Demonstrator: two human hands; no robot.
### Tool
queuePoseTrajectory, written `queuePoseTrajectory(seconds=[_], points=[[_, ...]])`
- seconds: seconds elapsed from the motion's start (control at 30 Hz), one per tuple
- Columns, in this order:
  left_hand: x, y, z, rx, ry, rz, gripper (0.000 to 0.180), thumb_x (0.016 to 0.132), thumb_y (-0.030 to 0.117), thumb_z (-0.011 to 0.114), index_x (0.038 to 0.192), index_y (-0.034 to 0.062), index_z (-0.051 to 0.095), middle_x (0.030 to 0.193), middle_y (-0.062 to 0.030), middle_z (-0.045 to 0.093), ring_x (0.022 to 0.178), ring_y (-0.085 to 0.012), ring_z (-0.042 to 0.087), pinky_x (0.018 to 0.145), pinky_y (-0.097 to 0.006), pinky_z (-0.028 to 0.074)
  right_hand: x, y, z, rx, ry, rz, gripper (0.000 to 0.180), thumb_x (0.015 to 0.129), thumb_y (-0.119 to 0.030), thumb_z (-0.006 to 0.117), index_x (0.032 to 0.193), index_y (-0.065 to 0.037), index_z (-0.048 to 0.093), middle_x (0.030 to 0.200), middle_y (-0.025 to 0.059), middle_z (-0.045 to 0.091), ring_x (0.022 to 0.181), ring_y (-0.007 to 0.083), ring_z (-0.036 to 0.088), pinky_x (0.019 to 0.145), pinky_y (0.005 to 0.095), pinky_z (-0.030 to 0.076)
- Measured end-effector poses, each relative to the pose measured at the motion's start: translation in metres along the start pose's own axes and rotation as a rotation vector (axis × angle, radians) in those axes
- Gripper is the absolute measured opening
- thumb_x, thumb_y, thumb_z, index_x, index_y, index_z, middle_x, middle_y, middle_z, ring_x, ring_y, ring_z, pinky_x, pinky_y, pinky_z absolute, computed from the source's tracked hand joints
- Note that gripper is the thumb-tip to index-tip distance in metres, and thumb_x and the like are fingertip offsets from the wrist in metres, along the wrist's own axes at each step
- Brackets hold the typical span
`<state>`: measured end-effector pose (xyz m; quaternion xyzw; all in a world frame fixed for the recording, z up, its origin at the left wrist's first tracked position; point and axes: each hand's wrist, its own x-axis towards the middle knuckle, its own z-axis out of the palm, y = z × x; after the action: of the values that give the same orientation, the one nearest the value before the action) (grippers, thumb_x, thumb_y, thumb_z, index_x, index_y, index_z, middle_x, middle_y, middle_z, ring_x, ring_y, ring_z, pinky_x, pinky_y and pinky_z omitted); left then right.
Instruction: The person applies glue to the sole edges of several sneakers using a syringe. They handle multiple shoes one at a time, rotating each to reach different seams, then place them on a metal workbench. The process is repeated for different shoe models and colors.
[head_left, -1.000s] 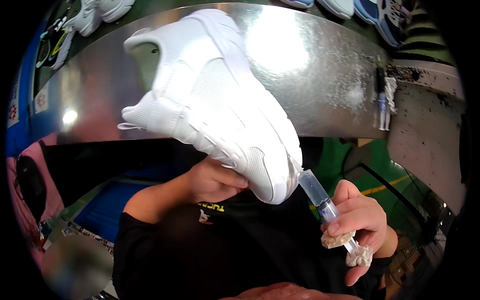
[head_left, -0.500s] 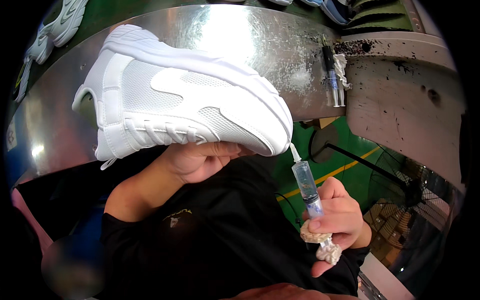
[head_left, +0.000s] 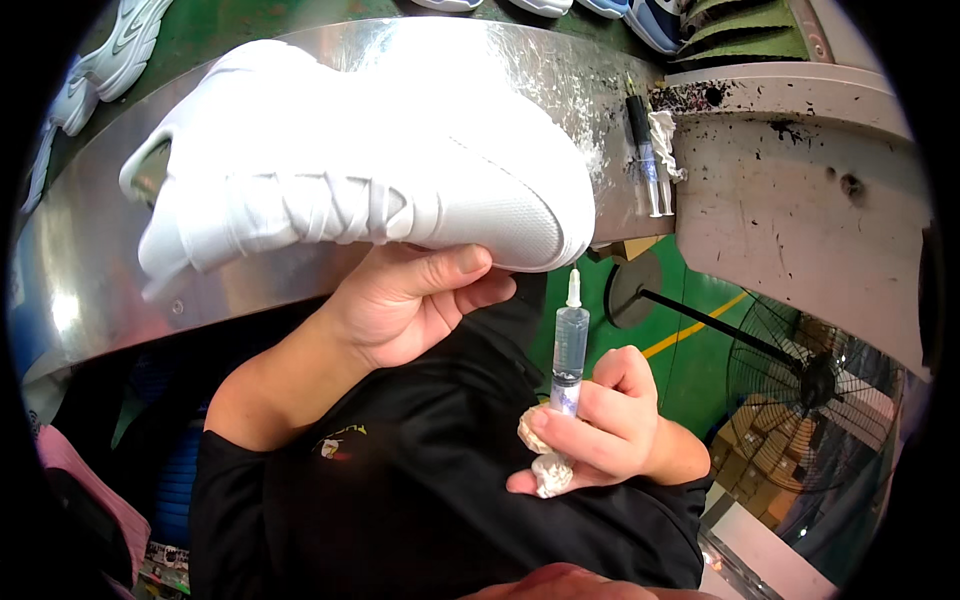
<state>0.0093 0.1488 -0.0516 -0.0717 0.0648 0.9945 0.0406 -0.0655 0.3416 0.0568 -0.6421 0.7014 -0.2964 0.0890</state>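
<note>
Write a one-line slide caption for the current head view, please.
The left hand holds a white sneaker while the right hand holds a clear syringe, its tip near the toe.

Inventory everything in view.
Sneaker: one, white, centre
Clear syringe: one, clear, below sneaker's toe
Bench: one, silver, across top
Dark syringe: one, black, bench's right end
Wad: one, white, beside dark syringe
Other shoes: several, white and blue, top
Panel: one, greyish, right
Floor: one, green, right
Fan: one, black, lower right
Boxes: several, brown, behind fan
Shirt: one, black, lower centre
Left grip: one, bare, against sneaker
Right grip: one, bare, around clear syringe
</note>
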Motion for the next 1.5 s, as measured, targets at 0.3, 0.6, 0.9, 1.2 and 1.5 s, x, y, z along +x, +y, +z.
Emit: queuePoseTrajectory(seconds=[0.3, 0.6, 0.9, 1.2, 1.5], points=[[0.000, 0.001, 0.012, 0.034, -0.016, 0.011, 0.042, 0.091, 0.019, 0.057, 0.127, 0.0002, 0.047, 0.122, -0.0159, 0.057, 0.113, -0.0276, 0.056, 0.085, -0.030, 0.055, 0.000, 0.005, 0.012, -0.159, 0.029, -0.088, 0.027, 0.077, -0.032, 0.072, 0.092, -0.011, 0.063, 0.061, -0.0054, 0.045, 0.050, 0.0119, 0.029, 0.047, 0.0251, 0.025], [-0.002, 0.001, 0.009, -0.019, -0.010, -0.006, 0.041, 0.088, 0.012, 0.060, 0.126, 0.0018, 0.049, 0.118, -0.0159, 0.059, 0.107, -0.0287, 0.060, 0.082, -0.034, 0.055, -0.001, -0.001, 0.004, -0.149, 0.148, -0.157, 0.043, 0.070, -0.044, 0.076, 0.091, -0.011, 0.059, 0.066, -0.0048, 0.050, 0.054, 0.0126, 0.039, 0.051, 0.0257, 0.030], [-0.163, 0.043, 0.002, 0.299, 0.518, 0.261, 0.072, 0.070, 0.006, 0.070, 0.131, -0.0048, 0.034, 0.126, -0.0159, 0.051, 0.116, -0.0261, 0.052, 0.103, -0.040, 0.037, -0.015, 0.070, 0.050, 0.355, 0.260, 0.134, 0.080, 0.069, -0.063, 0.067, 0.114, 0.001, 0.051, 0.088, 0.0113, 0.057, 0.078, 0.0234, 0.044, 0.070, 0.0344, 0.035], [-0.084, 0.168, -0.003, 0.696, 0.507, 0.431, 0.048, 0.083, 0.000, 0.056, 0.128, -0.0061, 0.038, 0.122, -0.0187, 0.054, 0.110, -0.0268, 0.057, 0.096, -0.039, 0.046, -0.007, 0.091, 0.053, 0.546, 0.178, 0.340, 0.072, 0.079, -0.063, 0.056, 0.114, 0.000, 0.053, 0.091, 0.0071, 0.056, 0.073, 0.0165, 0.044, 0.063, 0.0276, 0.035], [0.120, 0.243, -0.027, 1.281, 0.649, 0.203, 0.042, 0.090, 0.034, 0.059, 0.106, -0.0039, 0.058, 0.095, -0.0127, 0.063, 0.078, -0.0164, 0.062, 0.070, -0.030, 0.052, -0.012, 0.099, 0.022, 0.359, 0.185, 0.361, 0.023, 0.092, -0.017, 0.052, 0.103, 0.002, 0.060, 0.092, 0.0146, 0.063, 0.083, 0.0294, 0.060, 0.074, 0.0337, 0.047]])
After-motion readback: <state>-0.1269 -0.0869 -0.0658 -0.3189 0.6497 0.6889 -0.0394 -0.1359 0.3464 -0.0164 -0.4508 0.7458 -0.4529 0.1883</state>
